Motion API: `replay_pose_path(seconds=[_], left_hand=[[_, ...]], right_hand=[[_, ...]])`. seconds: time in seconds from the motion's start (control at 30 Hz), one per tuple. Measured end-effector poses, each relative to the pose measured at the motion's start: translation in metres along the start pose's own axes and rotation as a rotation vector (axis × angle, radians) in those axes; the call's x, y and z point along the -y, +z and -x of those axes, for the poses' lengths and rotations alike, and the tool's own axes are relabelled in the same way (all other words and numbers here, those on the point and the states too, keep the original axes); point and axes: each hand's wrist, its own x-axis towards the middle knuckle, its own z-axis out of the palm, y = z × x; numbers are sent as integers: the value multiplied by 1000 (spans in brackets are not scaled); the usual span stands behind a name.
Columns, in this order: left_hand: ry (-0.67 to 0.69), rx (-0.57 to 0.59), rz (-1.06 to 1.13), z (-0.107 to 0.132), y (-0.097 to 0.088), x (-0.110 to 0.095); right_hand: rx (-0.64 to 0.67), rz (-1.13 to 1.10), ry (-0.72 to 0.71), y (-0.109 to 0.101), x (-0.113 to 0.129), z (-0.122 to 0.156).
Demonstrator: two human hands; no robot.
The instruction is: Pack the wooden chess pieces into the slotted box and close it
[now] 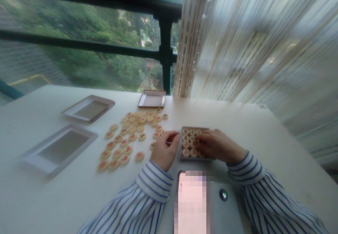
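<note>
Round wooden xiangqi pieces (pixel 186 152) with red or dark characters lie in rows inside a small shallow box (pixel 182 158). My right hand (pixel 220 144) reaches over the box's right side, its fingers bent down and closed at a xiangqi piece in there; the hand covers part of the rows. Just left of the box is my left hand (pixel 166 149), with thumb and fingers brought together beside the wall. What it pinches, if anything, is too small to name. Loose xiangqi pieces (pixel 124 142) spread over the table to its left, some face up and some blank.
Three shallow trays stand on the white table (pixel 250 132): one at the back (pixel 152 99), one at left (pixel 89 108), one nearer (pixel 60 151). A phone (pixel 192 202), screen blurred out, lies in front beside a pale flat object (pixel 227 213). Railing (pixel 166 47) and curtain (pixel 253 44) are behind.
</note>
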Motion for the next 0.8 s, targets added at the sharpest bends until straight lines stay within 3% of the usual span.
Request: replay_pose_path(seconds=[0.37, 0.8], left_hand=[[18, 4, -13, 0, -1, 0], [3, -9, 9, 0, 0, 0]], right_hand=[[4, -42, -8, -5, -4, 4], [38, -29, -48, -8, 12, 6]])
